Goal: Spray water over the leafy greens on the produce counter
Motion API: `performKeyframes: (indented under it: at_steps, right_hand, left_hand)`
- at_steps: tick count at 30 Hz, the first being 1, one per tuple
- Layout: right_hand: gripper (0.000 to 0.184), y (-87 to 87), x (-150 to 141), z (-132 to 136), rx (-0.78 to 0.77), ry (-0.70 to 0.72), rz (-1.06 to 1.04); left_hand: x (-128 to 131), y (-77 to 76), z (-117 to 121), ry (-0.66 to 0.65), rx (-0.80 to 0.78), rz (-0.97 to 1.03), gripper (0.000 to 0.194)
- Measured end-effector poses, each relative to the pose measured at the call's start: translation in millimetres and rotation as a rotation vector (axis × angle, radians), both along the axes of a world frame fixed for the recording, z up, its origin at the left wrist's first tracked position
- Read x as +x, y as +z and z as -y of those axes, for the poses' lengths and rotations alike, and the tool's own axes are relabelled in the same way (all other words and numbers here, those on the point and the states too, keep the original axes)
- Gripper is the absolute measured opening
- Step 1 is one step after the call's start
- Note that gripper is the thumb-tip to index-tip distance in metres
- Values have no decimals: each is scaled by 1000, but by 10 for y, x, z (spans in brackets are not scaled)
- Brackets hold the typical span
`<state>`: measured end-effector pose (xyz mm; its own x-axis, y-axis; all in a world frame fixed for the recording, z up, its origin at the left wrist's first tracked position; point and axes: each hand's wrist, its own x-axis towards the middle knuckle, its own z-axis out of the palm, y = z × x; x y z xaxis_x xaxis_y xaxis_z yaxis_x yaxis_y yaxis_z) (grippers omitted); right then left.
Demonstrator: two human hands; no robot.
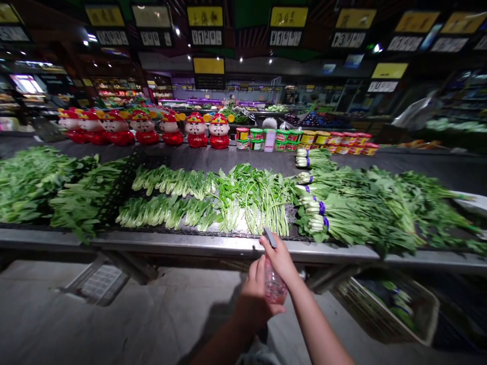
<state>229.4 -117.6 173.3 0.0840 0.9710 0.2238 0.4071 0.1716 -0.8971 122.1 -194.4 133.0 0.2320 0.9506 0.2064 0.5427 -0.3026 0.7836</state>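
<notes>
A clear, pinkish spray bottle point(274, 285) with a grey spray head point(269, 237) is held between my hands, in front of the vegetable stand. My left hand point(254, 290) wraps around the body of the bottle from the left. At the top, my right hand point(280, 257) grips the bottle just below the grey head, which points toward the greens. Just beyond the stand's metal edge lie long-stemmed leafy greens point(262, 197). Rows of small bok choy point(167, 210) spread to their left, and bundles with purple bands point(319, 208) lie to the right.
The stand's metal rail point(182, 241) runs across in front of me. Red figurine jars point(196, 131) and stacked small tubs point(289, 139) line the back ledge. Below on the right sits a plastic crate point(391, 306) with vegetables; a grey crate point(97, 281) rests at left. Price signs point(205, 25) hang overhead.
</notes>
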Motion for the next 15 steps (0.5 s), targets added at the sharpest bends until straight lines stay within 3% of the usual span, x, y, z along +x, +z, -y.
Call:
performKeyframes:
  at_steps: [8, 15]
  right_hand:
    - [38, 26, -47, 189, -7, -32, 111]
    - [38, 67, 78, 124, -49, -17, 22]
  left_hand:
    - [0, -50, 139, -5, -101, 43, 130]
    - [6, 74, 60, -77, -139, 49, 128]
